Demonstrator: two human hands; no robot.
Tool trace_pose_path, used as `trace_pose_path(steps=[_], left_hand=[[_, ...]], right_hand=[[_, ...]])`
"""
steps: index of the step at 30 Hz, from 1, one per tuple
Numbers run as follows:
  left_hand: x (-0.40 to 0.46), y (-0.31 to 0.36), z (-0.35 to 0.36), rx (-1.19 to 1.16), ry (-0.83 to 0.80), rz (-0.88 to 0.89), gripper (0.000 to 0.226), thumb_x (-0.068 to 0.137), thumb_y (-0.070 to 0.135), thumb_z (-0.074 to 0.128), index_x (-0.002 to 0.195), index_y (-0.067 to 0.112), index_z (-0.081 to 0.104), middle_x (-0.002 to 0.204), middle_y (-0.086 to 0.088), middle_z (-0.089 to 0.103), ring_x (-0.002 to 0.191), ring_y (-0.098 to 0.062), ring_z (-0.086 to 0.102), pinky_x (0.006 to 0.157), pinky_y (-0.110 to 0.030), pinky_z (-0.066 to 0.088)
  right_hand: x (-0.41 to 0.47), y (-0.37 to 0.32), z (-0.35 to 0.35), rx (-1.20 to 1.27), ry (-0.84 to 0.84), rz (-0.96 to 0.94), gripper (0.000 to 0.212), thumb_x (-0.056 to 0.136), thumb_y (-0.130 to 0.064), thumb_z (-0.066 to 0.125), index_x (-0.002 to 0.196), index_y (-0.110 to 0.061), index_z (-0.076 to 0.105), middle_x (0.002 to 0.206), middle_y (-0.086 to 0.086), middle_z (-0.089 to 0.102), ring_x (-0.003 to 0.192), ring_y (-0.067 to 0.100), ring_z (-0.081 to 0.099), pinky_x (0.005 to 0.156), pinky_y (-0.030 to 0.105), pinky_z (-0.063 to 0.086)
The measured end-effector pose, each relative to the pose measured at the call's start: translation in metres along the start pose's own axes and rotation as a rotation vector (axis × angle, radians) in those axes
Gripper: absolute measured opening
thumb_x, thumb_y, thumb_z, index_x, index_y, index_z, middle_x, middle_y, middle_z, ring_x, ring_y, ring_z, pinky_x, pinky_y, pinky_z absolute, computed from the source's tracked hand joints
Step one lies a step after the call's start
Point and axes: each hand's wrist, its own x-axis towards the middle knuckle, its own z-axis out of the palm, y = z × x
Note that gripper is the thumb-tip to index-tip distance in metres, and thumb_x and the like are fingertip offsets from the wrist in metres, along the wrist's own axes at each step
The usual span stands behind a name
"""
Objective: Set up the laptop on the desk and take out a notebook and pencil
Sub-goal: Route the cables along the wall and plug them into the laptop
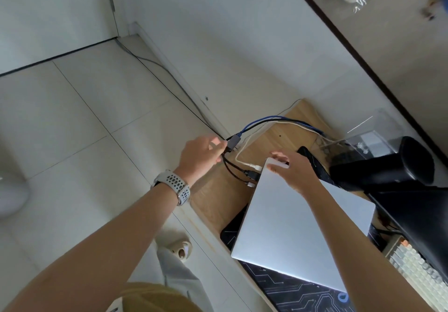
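Resting closed on the worktop (213, 197), the laptop (298, 229) awaits cabling: left hand (201, 154) pinches the adapter (233, 141) beside it, right hand (291, 171) lies flat on its lid; notebook, pencil unseen.

Soft, even daylight fills the room, bright but slightly washed out, with a cool greenish cast over the pale glossy floor tiles (80, 122) and the white wall (242, 45). Shadows are faint and diffuse; a weak one lies on the light wooden desk (286, 137) beneath the left forearm. The closed silver laptop lid (298, 234) reflects light as a broad flat sheen without hard glare. Wide-angle distortion bends straight lines and tilts the scene steeply. Motion blur smears the fingers (278, 159) of the right hand and the objects in the top right corner.
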Motion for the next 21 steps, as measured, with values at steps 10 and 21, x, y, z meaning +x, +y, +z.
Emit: trace_pose_path(steps=[10,21], left_hand=[[0.035,0.039,-0.022,-0.198,0.039,-0.08,0.058,0.073,0.078,0.033,0.106,0.033,0.047,0.116,0.006,0.042,0.127,-0.027,0.04,0.102,-0.053,0.04],[0.084,0.039,-0.037,-0.117,-0.003,-0.11,0.054,0.092,0.061,0.033,0.13,0.026,0.048,0.148,-0.01,0.031,0.138,-0.027,0.016,0.109,-0.046,0.022]], right_hand=[[0.002,-0.026,-0.065,-0.006,0.163,-0.128,0.043,0.087,-0.026,0.066,0.127,-0.016,0.055,0.129,-0.001,0.057,0.12,0.015,0.05,0.091,0.02,0.03],[0.055,-0.049,-0.074,-0.07,0.168,-0.168,0.04,0.085,-0.028,0.068,0.122,-0.018,0.057,0.119,-0.004,0.057,0.109,0.009,0.051,0.091,0.02,0.034]])
